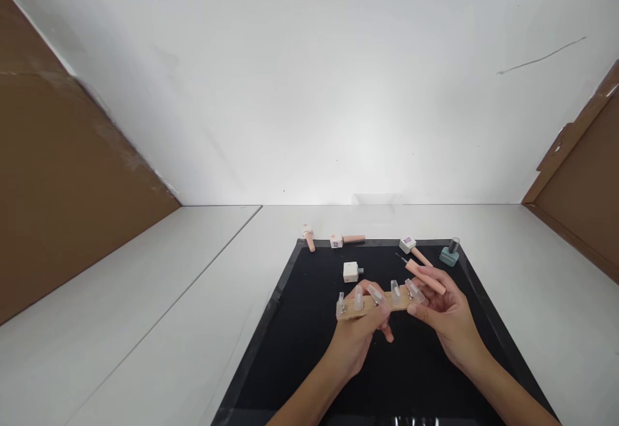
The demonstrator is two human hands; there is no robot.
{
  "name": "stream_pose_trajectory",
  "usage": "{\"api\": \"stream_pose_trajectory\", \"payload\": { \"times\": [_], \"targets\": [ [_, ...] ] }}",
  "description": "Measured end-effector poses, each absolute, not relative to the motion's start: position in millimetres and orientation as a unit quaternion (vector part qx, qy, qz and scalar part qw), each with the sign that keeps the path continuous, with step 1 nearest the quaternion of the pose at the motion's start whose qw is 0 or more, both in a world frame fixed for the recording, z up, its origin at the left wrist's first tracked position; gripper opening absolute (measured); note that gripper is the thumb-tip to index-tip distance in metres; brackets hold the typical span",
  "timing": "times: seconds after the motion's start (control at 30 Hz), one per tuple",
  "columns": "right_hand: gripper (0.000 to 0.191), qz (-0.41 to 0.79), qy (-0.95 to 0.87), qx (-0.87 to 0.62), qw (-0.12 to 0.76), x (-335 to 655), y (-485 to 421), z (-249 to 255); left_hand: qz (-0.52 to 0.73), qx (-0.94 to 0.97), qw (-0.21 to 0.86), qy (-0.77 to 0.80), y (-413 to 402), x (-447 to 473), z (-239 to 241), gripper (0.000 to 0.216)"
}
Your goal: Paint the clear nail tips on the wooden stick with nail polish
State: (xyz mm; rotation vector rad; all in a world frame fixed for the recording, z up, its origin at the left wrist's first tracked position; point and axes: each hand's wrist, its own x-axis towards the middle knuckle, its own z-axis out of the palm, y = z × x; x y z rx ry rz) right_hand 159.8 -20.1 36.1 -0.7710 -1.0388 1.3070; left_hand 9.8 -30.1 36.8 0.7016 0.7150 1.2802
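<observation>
My left hand [360, 329] is closed on a wooden strip [355, 310] that carries several clear false nail tips standing up along it. My right hand [447, 313] touches the strip's right end and holds a peach-handled nail polish brush [424, 277] between its fingers, brush tip pointing up-left. Both hands hover over a black mat [300, 342]. An open white square bottle [351, 271] stands just beyond the strip.
Along the mat's far edge lie two white-and-peach polish bottles [308, 237] [344, 240], a third [412, 248] to the right, and a teal bottle with a grey cap [449, 254]. The mat rests on a white table [145, 323]. Brown cardboard panels stand left and right.
</observation>
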Motion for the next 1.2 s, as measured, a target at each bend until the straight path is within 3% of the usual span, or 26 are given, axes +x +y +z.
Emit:
{"api": "stream_pose_trajectory", "payload": {
  "times": [0.8, 1.03, 1.2],
  "targets": [
    [0.039, 0.554, -0.429, -0.356, 0.618, 159, -23, 41, 0.567, 0.369, 0.658, 0.331, -32, 6, 33, 0.037],
    [0.039, 0.564, -0.380, -0.356, 0.642, 163, -20, 39, 0.619, 0.355, 0.616, 0.334, -28, -13, 42, 0.037],
    [0.040, 0.562, -0.371, -0.387, 0.629, 163, -20, 34, 0.601, 0.345, 0.654, 0.304, -30, -11, 47, 0.036]
  ]
}}
